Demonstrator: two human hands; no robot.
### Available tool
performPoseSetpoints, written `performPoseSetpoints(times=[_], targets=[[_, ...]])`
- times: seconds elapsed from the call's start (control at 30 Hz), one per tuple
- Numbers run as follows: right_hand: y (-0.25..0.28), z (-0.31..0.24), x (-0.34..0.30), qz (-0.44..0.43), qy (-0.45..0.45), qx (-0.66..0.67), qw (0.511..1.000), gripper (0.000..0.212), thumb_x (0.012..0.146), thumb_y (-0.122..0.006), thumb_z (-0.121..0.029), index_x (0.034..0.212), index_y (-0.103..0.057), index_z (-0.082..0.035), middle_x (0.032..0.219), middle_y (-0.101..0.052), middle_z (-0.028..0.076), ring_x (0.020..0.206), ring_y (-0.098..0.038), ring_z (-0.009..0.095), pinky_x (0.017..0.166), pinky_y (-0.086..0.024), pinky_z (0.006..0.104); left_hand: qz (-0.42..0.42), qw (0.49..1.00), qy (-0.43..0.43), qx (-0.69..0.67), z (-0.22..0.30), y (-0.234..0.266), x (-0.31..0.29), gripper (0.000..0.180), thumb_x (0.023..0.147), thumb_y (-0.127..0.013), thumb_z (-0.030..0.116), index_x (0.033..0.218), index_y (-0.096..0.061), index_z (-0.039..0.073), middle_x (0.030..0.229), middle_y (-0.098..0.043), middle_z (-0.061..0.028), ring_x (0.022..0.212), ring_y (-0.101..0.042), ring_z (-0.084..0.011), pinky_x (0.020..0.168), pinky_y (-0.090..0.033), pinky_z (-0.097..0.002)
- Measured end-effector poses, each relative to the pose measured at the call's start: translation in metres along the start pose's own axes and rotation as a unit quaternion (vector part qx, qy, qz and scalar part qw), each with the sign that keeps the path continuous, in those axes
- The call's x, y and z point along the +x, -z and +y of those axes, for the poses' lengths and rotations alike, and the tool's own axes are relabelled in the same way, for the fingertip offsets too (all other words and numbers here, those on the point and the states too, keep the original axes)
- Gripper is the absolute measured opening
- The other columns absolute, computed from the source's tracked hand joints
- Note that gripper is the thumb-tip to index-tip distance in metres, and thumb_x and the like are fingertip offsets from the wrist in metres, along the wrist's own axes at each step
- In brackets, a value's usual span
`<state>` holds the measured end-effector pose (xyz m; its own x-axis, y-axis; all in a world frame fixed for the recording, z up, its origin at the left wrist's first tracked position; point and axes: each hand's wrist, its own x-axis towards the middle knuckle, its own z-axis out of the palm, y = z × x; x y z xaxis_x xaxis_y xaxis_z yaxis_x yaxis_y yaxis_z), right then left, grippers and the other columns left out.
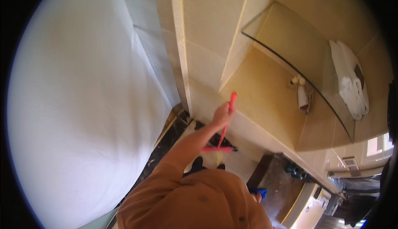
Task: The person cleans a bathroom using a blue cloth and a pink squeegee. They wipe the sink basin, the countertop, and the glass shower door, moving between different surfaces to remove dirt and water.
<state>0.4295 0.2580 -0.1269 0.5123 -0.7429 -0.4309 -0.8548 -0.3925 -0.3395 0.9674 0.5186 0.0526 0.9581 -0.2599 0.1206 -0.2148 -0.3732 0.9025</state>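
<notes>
My left hand (222, 115) reaches forward, its fingers wrapped round the red handle of a T-shaped squeegee (222, 136). The handle's top end sticks up past my fist, and its pinkish crossbar is low down, just in front of my feet. Close to my right side, mostly hidden by my body, my right hand (258, 197) is closed on a blue cloth (262, 192). What kind of cloth it is cannot be made out.
A large white curtain or sheet (83, 104) fills the left. Ahead is a beige tiled wall niche (257, 92) with a curved glass shelf (290, 38) carrying folded white towels (350, 80). A small white object (303, 96) sits below it. A dark counter (282, 187) stands at my right.
</notes>
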Motion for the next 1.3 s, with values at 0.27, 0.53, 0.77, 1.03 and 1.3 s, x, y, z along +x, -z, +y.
performPoseSetpoints(times=[0.27,0.53,0.77,1.03,1.3], targets=[[0.000,0.003,-0.001,-0.019,-0.062,-0.063,0.996,0.058,0.078,-0.061,-0.030,0.123,-0.066,0.006,0.121,-0.067,0.033,0.116,-0.061,0.050,0.107,-0.046,0.0527,0.102,0.994,0.029,-0.004,-0.046,0.078,0.018,0.021,0.093,-0.070,0.019,0.105,-0.062,0.004,0.082,-0.069,-0.0163,0.077,-0.070,-0.0340,0.069,-0.054,-0.0433],[0.010,-0.006,-0.013,-0.046,-0.054,-0.024,0.997,0.064,0.079,-0.062,-0.030,0.133,-0.062,0.005,0.131,-0.062,0.032,0.126,-0.055,0.047,0.112,-0.042,0.0505,0.142,0.987,0.012,0.072,-0.095,0.125,0.070,0.024,0.090,-0.075,0.022,0.103,-0.065,0.003,0.084,-0.071,-0.0157,0.077,-0.071,-0.0325,0.071,-0.056,-0.0425],[0.007,0.004,-0.018,-0.046,-0.061,-0.007,0.997,0.067,0.079,-0.066,-0.033,0.135,-0.061,0.004,0.135,-0.061,0.031,0.128,-0.054,0.045,0.113,-0.041,0.0488,0.141,0.985,0.004,0.095,-0.095,0.139,0.082,0.025,0.089,-0.077,0.025,0.099,-0.068,0.004,0.084,-0.072,-0.0147,0.079,-0.072,-0.0324,0.073,-0.056,-0.0428],[0.005,-0.001,-0.024,-0.052,-0.052,-0.014,0.997,0.066,0.079,-0.066,-0.032,0.133,-0.061,0.005,0.133,-0.061,0.031,0.128,-0.054,0.045,0.113,-0.042,0.0497,0.096,0.992,-0.006,0.079,-0.082,0.135,0.080,0.024,0.091,-0.074,0.023,0.103,-0.066,0.004,0.088,-0.071,-0.0134,0.081,-0.071,-0.0282,0.074,-0.056,-0.0402],[-0.004,0.004,-0.021,-0.028,-0.043,-0.008,0.999,0.061,0.078,-0.067,-0.031,0.126,-0.064,0.006,0.122,-0.066,0.033,0.118,-0.058,0.049,0.108,-0.045,0.0518,-0.092,0.995,-0.008,-0.022,-0.056,0.138,0.075,0.020,0.099,-0.068,0.020,0.110,-0.062,0.005,0.090,-0.062,-0.0025,0.078,-0.062,-0.0123,0.068,-0.054,-0.0311]])
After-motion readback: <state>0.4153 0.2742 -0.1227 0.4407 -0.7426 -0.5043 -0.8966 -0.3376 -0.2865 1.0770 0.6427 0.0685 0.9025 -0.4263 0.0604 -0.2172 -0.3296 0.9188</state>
